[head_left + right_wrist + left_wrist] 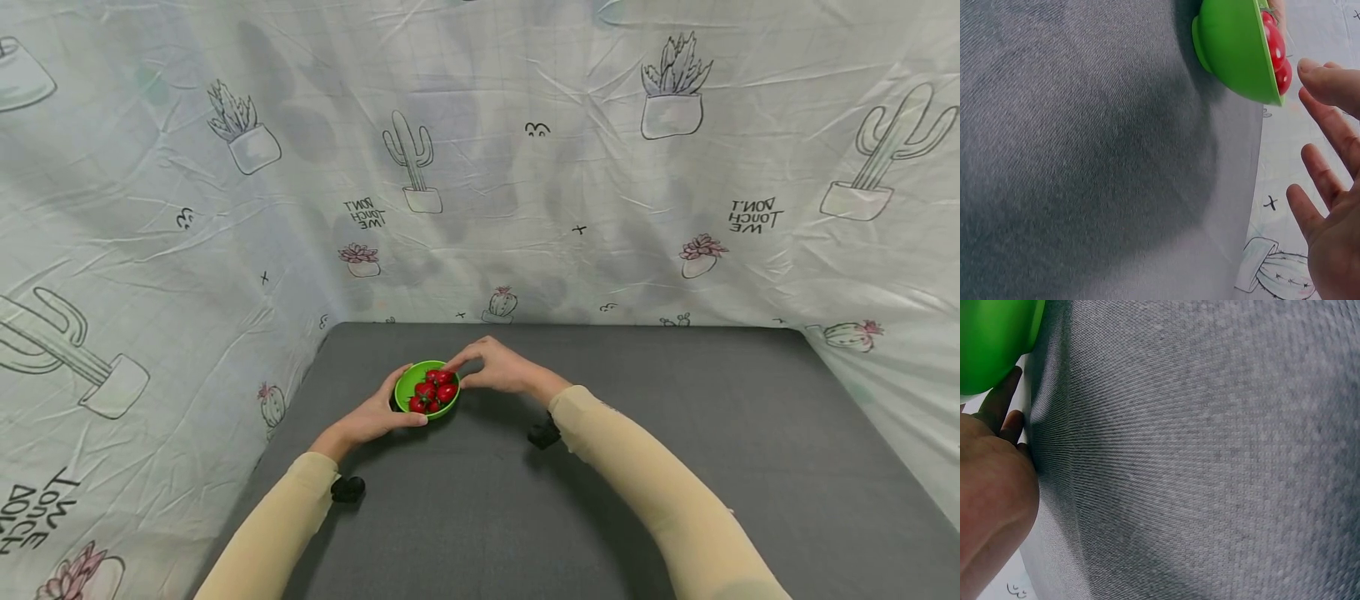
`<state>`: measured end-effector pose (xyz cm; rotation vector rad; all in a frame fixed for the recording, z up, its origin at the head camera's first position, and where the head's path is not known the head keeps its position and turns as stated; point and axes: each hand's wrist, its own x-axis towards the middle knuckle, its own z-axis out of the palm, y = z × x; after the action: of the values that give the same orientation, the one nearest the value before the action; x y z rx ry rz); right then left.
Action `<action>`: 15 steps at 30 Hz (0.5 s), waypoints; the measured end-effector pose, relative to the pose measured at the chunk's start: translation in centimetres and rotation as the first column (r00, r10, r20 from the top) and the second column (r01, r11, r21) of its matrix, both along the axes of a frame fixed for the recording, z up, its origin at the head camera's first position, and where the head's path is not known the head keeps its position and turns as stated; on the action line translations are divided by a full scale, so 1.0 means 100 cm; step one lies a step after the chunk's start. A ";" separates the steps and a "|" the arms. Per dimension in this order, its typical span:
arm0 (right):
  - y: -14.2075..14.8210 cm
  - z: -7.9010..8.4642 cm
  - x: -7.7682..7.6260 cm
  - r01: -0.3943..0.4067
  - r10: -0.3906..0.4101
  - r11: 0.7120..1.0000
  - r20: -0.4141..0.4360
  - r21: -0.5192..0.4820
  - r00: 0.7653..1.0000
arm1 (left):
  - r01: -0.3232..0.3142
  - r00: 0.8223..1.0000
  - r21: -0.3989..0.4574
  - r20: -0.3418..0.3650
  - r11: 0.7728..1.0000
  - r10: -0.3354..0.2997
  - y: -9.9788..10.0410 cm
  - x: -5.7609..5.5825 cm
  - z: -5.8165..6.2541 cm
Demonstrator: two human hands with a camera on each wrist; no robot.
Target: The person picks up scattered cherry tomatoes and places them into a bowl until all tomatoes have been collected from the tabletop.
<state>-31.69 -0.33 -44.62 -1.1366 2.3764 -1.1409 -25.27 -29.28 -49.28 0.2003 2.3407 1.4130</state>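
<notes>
A light green bowl [406,390] with several glossy red tomatoes [426,389] in it is left of the table's middle. My left hand [373,417] holds the bowl from its left side, thumb along the near rim and fingers round the far side. In the left wrist view, fingers [1002,403] reach under the bowl's side [994,344]. Over the bowl's right rim is my right hand [501,367], thumb and index finger spread beside the tomatoes. The right wrist view shows its fingers [1322,172] extended with nothing between them, apart from the bowl.
A dark grey cloth-covered table [675,433] spreads under both arms. White curtains [480,167] printed with cacti and potted plants hang behind it and at its sides. Black wrist devices [348,489] sit under both beige sleeves [637,467].
</notes>
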 end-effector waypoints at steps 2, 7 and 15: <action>0.003 0.000 0.000 0.019 -0.019 1.000 0.003 0.016 1.000 | 0.000 1.000 -0.007 -0.004 1.000 0.000 0.000 0.000 0.000; 0.014 0.005 0.002 0.047 -0.048 0.998 0.018 0.028 0.999 | -0.001 1.000 -0.022 -0.006 1.000 0.001 0.000 -0.001 0.000; 0.050 0.021 0.013 0.093 -0.093 0.996 0.003 0.008 0.996 | 0.012 1.000 -0.040 -0.019 0.999 -0.013 -0.002 -0.002 -0.002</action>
<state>-30.42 4.68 -42.51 -1.0298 2.4519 -1.1605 -25.46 -29.44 -49.47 0.2180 2.3776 1.3627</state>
